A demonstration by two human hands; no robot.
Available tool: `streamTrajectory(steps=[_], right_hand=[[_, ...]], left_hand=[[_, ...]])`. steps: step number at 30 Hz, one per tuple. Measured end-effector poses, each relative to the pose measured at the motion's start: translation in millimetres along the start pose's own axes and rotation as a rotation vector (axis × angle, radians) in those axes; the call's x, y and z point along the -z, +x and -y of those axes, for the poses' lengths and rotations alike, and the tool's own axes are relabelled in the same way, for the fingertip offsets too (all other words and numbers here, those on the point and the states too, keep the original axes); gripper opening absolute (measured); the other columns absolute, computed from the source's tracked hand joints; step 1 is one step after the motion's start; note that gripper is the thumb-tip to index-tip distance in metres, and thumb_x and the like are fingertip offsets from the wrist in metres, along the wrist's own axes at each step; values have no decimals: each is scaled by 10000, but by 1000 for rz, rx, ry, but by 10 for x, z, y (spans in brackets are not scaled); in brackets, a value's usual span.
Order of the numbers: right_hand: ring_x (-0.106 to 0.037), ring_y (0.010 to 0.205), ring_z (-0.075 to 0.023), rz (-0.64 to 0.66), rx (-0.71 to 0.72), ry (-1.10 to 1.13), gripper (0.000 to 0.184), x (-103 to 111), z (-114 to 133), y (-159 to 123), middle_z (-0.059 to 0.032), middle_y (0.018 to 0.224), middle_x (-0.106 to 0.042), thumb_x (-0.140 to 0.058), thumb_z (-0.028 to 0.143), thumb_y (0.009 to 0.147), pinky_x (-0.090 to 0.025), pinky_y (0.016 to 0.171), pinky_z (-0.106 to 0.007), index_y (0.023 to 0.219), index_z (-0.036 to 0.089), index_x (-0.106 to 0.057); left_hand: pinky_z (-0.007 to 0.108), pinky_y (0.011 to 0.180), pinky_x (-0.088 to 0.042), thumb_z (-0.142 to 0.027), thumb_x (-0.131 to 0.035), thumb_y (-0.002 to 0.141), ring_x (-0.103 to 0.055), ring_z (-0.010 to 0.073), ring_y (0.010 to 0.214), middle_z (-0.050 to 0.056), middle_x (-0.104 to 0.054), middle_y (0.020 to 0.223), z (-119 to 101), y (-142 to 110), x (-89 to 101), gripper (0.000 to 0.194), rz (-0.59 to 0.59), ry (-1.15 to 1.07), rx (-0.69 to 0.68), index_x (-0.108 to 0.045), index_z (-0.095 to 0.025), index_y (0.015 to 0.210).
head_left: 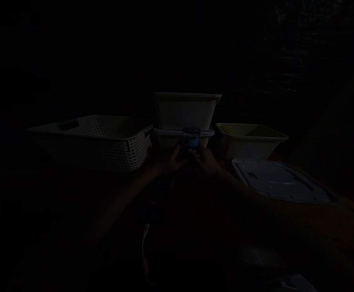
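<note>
The picture is very dark. A small clear jar-like container [191, 139] with a blue band stands upright between my hands, in front of the stacked tubs. My left hand [170, 161] is closed on its left side. On its right side, my right hand [207, 162] closes with the thumb near the base. Shadow hides the lower part of the container and most of my fingers.
White upper tub [184, 111] rests on a lidded lower tub [166, 140]. A perforated white basket [104, 152] is at left. To the right are an open tub [246, 146] and a flat lid [283, 182]. A pale cable [144, 239] lies nearer me.
</note>
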State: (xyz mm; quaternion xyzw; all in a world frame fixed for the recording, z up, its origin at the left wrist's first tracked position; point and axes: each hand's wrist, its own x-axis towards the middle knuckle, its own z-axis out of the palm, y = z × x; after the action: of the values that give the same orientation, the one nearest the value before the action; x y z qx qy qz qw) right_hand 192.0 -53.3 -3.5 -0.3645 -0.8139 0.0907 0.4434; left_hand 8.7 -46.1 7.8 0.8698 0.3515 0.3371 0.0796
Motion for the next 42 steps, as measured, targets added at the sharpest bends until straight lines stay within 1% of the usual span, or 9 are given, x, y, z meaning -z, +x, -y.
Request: streamTrajectory(steps=[4,9,12,18,23,30,33,38,42], right_hand=[[-635,737,-218,2,0,-7,463,3,1,-2,-111,914,-665,-365,513,901,-463,618,-303,1159,141,-460],[-634,733,-217,6,0,1,463,0,-2,-2,-104,908,-665,-367,508,901,-466,616,-301,1173,144,-453],[-634,728,-216,2,-9,0,477,-4,-1,-5,-106,903,-666,-370,513,899,-465,611,-296,1182,137,-450],[-636,753,-219,0,-2,10,487,1,13,-8,-113,929,-663,-367,513,900,-465,629,-297,1178,122,-452],[-632,768,-214,-10,14,-4,462,1,10,-4,-113,950,-662,-369,507,902,-461,640,-296,1159,135,-462],[-632,746,-209,-5,7,12,452,1,4,-8,-105,920,-662,-378,512,898,-463,630,-294,1161,153,-459],[-635,774,-215,-1,8,17,459,2,7,-12,-105,939,-659,-376,511,899,-467,638,-294,1172,150,-450],[-631,741,-207,3,3,1,459,3,14,-11,-98,903,-659,-367,514,900,-458,615,-284,1150,141,-462],[-639,751,-220,6,-12,-3,468,4,16,-7,-108,906,-665,-368,515,900,-458,619,-292,1154,134,-463]], left_hand=[[439,836,-484,-404,-536,791,-586,302,1024,188,-587,1141,-15,-8,-5,627,22,0,48,-348,-88,1299],[458,854,-471,-386,-538,789,-578,316,1039,201,-583,1145,-36,-12,-1,587,15,25,65,-387,-73,1262],[449,842,-478,-383,-540,789,-580,314,1038,210,-572,1164,-32,-9,-2,631,31,21,70,-346,-66,1299],[422,860,-476,-360,-554,784,-572,290,1062,172,-576,1176,-35,-8,-1,608,16,7,39,-344,-120,1301],[466,841,-474,-371,-549,780,-570,328,1051,213,-567,1172,-59,-9,8,616,20,50,84,-359,-72,1284],[447,870,-471,-387,-550,783,-570,306,1065,188,-578,1160,-25,-11,-3,617,11,27,53,-359,-96,1293],[442,889,-463,-391,-560,777,-561,304,1088,184,-567,1191,-28,-16,-4,638,5,23,56,-348,-105,1307],[418,885,-467,-377,-549,790,-552,295,1108,185,-553,1224,-53,-19,2,646,2,10,32,-317,-106,1329],[421,833,-486,-371,-550,790,-586,298,1041,191,-583,1167,-46,-17,-3,597,8,25,48,-368,-93,1285]])
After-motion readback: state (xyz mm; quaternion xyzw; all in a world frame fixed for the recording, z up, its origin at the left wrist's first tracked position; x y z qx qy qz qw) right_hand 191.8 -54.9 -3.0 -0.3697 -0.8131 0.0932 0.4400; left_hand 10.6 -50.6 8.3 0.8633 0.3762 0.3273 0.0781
